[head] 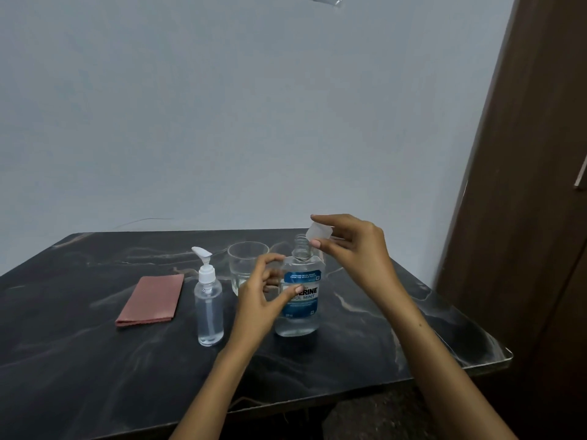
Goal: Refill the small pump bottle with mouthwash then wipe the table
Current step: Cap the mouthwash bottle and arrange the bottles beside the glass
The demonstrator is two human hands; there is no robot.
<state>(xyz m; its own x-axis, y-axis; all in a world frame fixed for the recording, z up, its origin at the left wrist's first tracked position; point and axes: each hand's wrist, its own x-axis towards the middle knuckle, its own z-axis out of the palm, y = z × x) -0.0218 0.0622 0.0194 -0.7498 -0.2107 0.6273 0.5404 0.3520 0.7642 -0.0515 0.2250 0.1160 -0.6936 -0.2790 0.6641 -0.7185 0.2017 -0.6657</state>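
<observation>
A clear mouthwash bottle (300,300) with a blue label stands upright on the dark marble table (95,360), its neck uncapped. My left hand (257,300) curls around the bottle's left side, thumb on the label. Just above and right of the neck, my right hand (352,246) pinches the translucent white cap (319,232). To the left stands the small pump bottle (208,308), clear, with a white pump fitted and a little liquid at its bottom. A folded pink cloth (151,300) lies flat further left.
A clear drinking glass (244,265) stands behind the bottles, partly hidden by my left hand. The table's right corner and front edge are near my right forearm. A brown wooden door (533,185) rises at the right, and a pale wall stands behind the table.
</observation>
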